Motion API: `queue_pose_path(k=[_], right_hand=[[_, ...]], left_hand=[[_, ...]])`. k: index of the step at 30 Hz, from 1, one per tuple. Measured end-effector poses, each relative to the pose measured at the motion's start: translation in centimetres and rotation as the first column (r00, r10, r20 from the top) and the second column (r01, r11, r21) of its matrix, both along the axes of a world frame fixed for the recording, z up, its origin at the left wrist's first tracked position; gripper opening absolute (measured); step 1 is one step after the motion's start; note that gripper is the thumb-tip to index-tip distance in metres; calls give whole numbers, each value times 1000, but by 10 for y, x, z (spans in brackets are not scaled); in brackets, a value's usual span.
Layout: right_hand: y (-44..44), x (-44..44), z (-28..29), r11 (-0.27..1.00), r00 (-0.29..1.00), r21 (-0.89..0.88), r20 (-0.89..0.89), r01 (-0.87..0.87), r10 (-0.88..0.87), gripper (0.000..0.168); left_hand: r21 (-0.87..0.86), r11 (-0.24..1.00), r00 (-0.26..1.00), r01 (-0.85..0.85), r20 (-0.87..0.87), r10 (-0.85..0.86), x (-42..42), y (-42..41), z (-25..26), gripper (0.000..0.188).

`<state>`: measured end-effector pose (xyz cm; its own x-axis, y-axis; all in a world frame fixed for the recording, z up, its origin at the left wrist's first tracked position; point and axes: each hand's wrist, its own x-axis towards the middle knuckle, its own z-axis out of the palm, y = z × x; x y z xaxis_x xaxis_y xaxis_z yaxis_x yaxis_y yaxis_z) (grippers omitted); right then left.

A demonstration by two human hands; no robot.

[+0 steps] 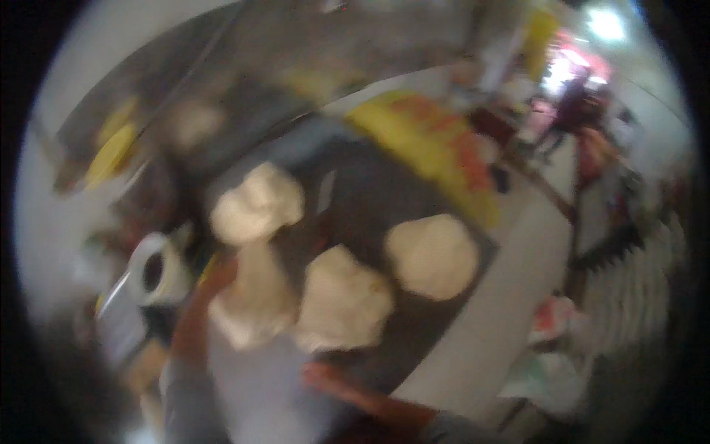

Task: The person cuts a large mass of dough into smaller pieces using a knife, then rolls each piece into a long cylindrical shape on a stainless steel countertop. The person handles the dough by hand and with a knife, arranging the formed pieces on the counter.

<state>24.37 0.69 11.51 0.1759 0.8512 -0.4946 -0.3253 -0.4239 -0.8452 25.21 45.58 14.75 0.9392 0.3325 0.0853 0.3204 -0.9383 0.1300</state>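
Observation:
The view is badly blurred. Several cream-coloured, irregular lumps lie on a dark surface [360, 183] before me; their material cannot be told. One lump [258, 205] is at the upper left and another [435, 258] at the right. Between and below them are a lump [346, 302] in the middle and one [252, 322] to its left. My left hand [226, 272] reaches up beside the left lumps, its fingers blurred or hidden. Just below the middle lump is my right hand [324, 377], its fingers indistinct. Whether either hand grips anything cannot be made out.
A yellow sheet with red markings [427, 152] borders the dark surface at the upper right. To the left stands a white roll [158, 272] with a dark core. Pale flooring [471, 311] runs along the right, with a white bag-like thing [546, 383] and blurred figures [577, 105] farther off.

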Motion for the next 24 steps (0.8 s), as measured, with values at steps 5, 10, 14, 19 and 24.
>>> queue_pose_path(k=[5, 10, 14, 19, 24], right_hand=[[119, -58, -20, 862, 881, 215, -234, 459, -411, 48], [120, -66, 6, 979, 961, 46, 189, 197, -202, 33], [77, -17, 65, 998, 948, 16, 312, 58, -60, 44], [52, 45, 127, 998, 949, 44, 314, -34, 18, 59], [32, 49, 223, 870, 719, -69, 533, -488, 446, 71]], left_hand=[[281, 936, 952, 212, -277, -132, -15, 17, 10, 32], [531, 746, 914, 402, -271, -300, -126, -29, 47, 18], [-857, 500, 919, -121, 94, 384, -115, -233, 194, 38], [-674, 693, 933, -256, 14, 359, -124, -354, 276, 50], [-867, 175, 581, -467, -151, 800, -211, -455, 242, 31]])
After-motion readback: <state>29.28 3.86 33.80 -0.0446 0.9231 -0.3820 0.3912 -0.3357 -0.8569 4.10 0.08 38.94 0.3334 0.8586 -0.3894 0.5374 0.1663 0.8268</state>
